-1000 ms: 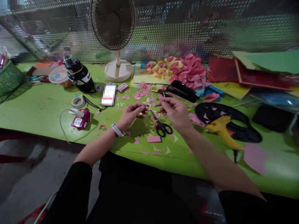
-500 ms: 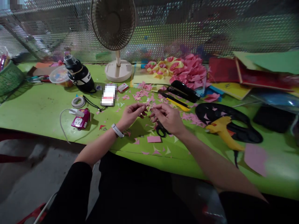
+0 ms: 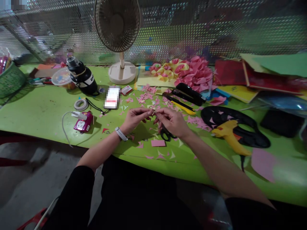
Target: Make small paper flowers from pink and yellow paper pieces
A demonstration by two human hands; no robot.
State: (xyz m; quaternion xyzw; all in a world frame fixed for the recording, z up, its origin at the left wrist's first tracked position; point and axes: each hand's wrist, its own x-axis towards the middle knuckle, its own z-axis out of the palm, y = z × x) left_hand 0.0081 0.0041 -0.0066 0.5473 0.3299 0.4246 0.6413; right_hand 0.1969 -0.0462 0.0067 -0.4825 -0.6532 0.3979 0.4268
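Over the middle of the green table, my left hand (image 3: 138,117) and my right hand (image 3: 170,120) meet at the fingertips. Both are closed in a pinch, thumb against fingers. Whatever lies between them is too small to make out. Black-handled scissors (image 3: 166,135) lie under my right hand, their blades hidden by it. A pink paper rectangle (image 3: 158,143) rests just in front of the scissors. Pink paper scraps (image 3: 146,95) are strewn beyond and around both hands.
Behind stand a fan (image 3: 122,72), a black bottle (image 3: 82,76) and a pile of pink paper petals (image 3: 195,73). A yellow cutter (image 3: 183,107), a black stapler (image 3: 189,93) and a yellow glue gun (image 3: 229,134) lie to the right. A pink power adapter (image 3: 82,123) sits left.
My fingertips have come closer together, the right hand shifting slightly left. Both hands stay over the same spot, and the things on the table lie as before.
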